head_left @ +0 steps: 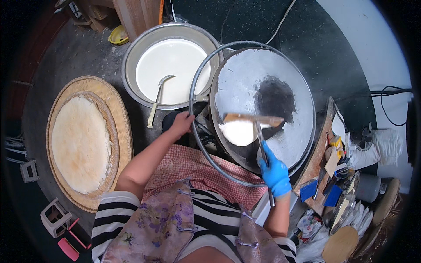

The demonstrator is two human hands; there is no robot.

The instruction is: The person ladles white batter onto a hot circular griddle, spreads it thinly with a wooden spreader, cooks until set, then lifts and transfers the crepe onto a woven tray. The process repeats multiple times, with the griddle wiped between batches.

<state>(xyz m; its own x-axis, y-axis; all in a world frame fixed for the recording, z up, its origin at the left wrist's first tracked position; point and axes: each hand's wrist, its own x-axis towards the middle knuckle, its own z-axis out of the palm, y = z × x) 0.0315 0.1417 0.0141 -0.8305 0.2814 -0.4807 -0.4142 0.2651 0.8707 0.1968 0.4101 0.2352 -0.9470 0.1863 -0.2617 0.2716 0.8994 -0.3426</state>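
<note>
My right hand (276, 173), in a blue glove, is closed around the metal handle of a T-shaped batter spreader (237, 117). Its wooden blade lies across the round griddle (275, 101), slightly blurred. A thick white pool of batter (238, 134) sits at the blade's near side. Thin greyish-white batter coats much of the griddle, with dark patches bare at its middle and near left. My bare left hand (182, 124) is closed on the metal ring (192, 94) that circles the griddle, at its left side.
Left of the griddle stands a metal basin (128, 74) of white batter, a ladle (158, 94) resting in it. Farther left, a large round flatbread (80, 144) lies on a woven tray (125, 164). On the right, a board (316, 161) carries scrapers and small tools, with plastic bags beyond.
</note>
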